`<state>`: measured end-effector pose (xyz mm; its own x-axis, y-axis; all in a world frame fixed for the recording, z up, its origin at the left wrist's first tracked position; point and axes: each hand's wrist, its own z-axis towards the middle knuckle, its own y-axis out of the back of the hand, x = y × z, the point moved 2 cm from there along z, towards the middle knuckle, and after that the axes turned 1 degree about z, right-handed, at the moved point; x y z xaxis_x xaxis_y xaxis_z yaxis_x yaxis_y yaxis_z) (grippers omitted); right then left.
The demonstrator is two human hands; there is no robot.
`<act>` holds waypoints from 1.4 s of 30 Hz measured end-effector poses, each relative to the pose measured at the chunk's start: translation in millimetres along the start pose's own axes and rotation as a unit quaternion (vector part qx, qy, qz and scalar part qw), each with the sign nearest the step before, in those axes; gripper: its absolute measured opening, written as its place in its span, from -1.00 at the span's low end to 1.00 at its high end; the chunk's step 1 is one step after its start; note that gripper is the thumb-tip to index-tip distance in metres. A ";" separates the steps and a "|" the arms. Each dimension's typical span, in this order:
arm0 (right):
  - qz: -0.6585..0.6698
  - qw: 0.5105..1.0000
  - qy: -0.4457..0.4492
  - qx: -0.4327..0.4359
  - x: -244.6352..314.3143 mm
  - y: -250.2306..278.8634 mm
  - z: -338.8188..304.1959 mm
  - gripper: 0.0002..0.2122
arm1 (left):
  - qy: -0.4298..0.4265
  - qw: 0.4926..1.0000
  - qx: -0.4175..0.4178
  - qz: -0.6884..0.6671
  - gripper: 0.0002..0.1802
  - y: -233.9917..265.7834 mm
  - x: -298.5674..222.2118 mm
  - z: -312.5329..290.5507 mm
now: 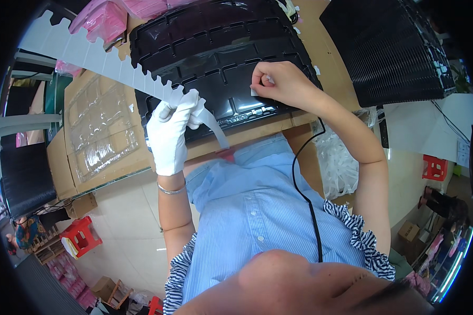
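Note:
My left hand (pixel 169 136), in a white glove, pinches a long white sticker strip (pixel 108 62). One edge of this strip is notched, and faint lines cross it. It runs up to the far left, while a narrow tail of it curls down beside the fingers. Bare, my right hand (pixel 288 85) is closed over the right part of a black moulded plastic tray (pixel 194 71). A small white sticker (pixel 254 92) shows at its thumb and fingertip. The tray lies in front of me with raised ridges, and both hands are above its near half.
A tall stack of black trays (pixel 389 58) stands at the right. Pink plastic-wrapped packs (pixel 108 21) lie at the far left. Clear plastic trays (pixel 101 126) rest on cardboard to the left. A black cable (pixel 298 181) hangs across my front, near a bag of white scraps (pixel 337 165).

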<state>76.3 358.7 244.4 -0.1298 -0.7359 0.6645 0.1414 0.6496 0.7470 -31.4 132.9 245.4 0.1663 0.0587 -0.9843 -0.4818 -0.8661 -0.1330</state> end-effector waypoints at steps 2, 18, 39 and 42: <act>-0.001 0.996 0.023 0.089 4.3 5.5 -2.8 -0.87 | 0.002 1.000 -0.013 -0.002 -0.81 -2.4 -1.9 -0.8; 0.399 0.912 -0.042 -0.084 57.7 -23.1 -11.0 -0.86 | -0.005 0.993 0.042 -0.110 -0.81 -41.9 -9.9 1.8; -0.158 0.975 -0.053 -0.146 -134.3 96.7 184.8 -0.79 | -0.028 0.996 0.004 -0.084 -0.87 -15.8 -2.9 9.2; -0.167 0.973 -0.089 -0.132 -130.3 96.3 186.3 -0.78 | -0.024 0.996 0.008 -0.081 -0.87 -13.5 -0.1 7.1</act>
<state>-76.0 552.7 233.4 -0.3760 -0.8374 0.3968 0.3061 0.2919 0.9061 -31.0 148.1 246.5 0.2021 0.2220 -0.9539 -0.4657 -0.8350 -0.2930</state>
